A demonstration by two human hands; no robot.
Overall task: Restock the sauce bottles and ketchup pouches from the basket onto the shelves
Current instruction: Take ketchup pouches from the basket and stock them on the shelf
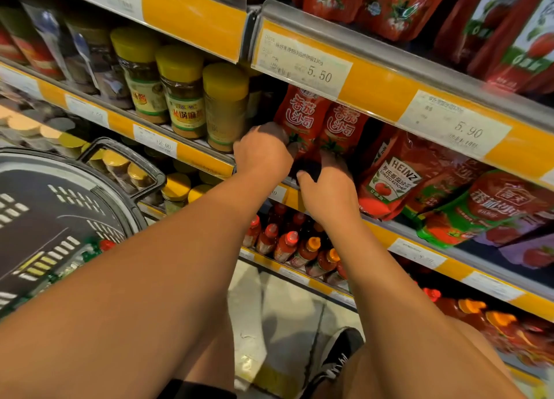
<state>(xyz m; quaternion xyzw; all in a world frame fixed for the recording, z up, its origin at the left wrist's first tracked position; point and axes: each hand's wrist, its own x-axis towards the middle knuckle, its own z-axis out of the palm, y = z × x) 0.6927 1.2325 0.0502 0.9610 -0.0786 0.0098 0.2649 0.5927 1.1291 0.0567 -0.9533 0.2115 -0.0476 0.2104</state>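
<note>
Two red ketchup pouches stand upright side by side on the middle shelf. My left hand [262, 152] grips the lower edge of the left pouch [299, 113]. My right hand [328, 185] holds the bottom of the right pouch [344, 128], fingers curled under it. The dark basket [60, 212] hangs at the left over my left forearm; a red-capped bottle [106, 244] and green-and-red packaging show at its near rim.
Yellow-lidded jars [183, 92] stand just left of the pouches. Heinz and other ketchup pouches [395, 176] lean to the right. Red sauce bottles [287, 242] fill the shelf below. Yellow price rails [374, 89] run along each shelf edge. My shoe [338, 359] is on the floor.
</note>
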